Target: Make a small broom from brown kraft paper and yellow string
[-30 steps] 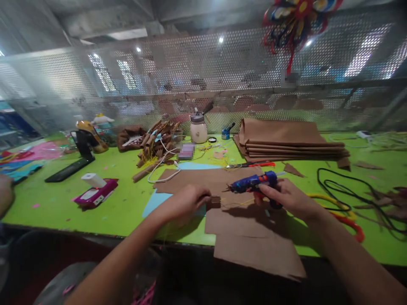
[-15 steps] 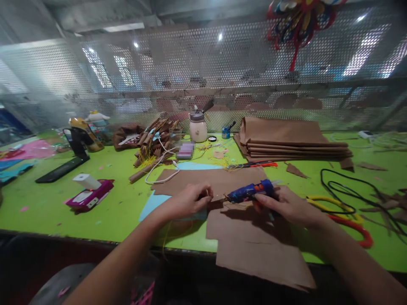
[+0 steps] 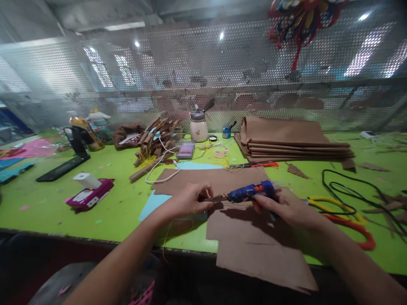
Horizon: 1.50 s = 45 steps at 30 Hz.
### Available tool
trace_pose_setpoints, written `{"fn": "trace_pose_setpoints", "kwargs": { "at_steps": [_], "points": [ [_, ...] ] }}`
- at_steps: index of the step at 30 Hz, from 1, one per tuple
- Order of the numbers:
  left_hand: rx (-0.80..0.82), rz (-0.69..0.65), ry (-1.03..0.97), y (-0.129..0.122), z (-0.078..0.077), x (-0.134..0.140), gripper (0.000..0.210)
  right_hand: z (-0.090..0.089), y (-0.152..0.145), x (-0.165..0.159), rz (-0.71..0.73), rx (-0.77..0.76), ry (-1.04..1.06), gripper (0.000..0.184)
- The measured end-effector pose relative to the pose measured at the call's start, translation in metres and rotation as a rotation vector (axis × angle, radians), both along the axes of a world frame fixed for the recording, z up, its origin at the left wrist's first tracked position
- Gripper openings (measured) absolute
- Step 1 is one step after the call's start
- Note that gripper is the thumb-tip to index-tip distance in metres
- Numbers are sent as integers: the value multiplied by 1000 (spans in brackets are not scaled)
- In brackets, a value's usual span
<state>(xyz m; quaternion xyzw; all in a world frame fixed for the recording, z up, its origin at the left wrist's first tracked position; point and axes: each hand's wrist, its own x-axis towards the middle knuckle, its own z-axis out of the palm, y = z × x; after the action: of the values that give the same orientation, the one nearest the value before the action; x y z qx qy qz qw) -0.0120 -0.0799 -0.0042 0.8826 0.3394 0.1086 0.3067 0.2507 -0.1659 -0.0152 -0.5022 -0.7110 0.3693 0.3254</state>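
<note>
My right hand (image 3: 286, 207) is wrapped around a blue hot glue gun (image 3: 249, 192), its nozzle pointing left. My left hand (image 3: 190, 201) pinches a narrow brown paper piece (image 3: 218, 198) between thumb and fingers, and the nozzle meets or almost meets its right end. Whether they touch I cannot tell. Below both hands, cut brown paper sheets (image 3: 263, 258) stick out past the table's front edge. Behind the hands, another brown sheet (image 3: 178, 180) lies over light blue paper (image 3: 154, 206).
A stack of folded brown paper (image 3: 286, 135) sits at the back right. Yellow-and-red-handled scissors (image 3: 365, 235) and a black cord (image 3: 330, 186) lie to the right. At left are a purple device (image 3: 92, 197) and rolled brown paper pieces (image 3: 152, 144). A lidded jar (image 3: 199, 127) stands behind.
My left fingers have shifted slightly, and more of the narrow brown paper piece shows between them and the nozzle. The glue gun stays almost in place.
</note>
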Motion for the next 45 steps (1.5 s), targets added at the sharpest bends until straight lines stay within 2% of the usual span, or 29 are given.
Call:
{"fn": "trace_pose_setpoints", "kwargs": {
  "at_steps": [4,8,12,20,30,39,45],
  "points": [
    [-9,25,5,-2,-2,0,18,0,-1,-1,-30,29,-28,42],
    [-13,13,27,-6,5,0,19,-1,0,-3,-42,6,-30,40],
    [47,23,53,-10,9,0,20,-4,0,-3,-50,2,-17,39],
    [149,-11,67,-12,6,-3,19,-6,-3,1,-69,-26,-67,36],
    [128,15,105,-14,6,-3,21,-2,-3,-5,-63,39,-70,32],
    [90,42,117,-19,10,1,26,-1,-1,-10,-28,-28,-43,34],
    [75,46,118,-20,9,1,29,0,-2,-6,-82,21,-105,34]
  ]
}}
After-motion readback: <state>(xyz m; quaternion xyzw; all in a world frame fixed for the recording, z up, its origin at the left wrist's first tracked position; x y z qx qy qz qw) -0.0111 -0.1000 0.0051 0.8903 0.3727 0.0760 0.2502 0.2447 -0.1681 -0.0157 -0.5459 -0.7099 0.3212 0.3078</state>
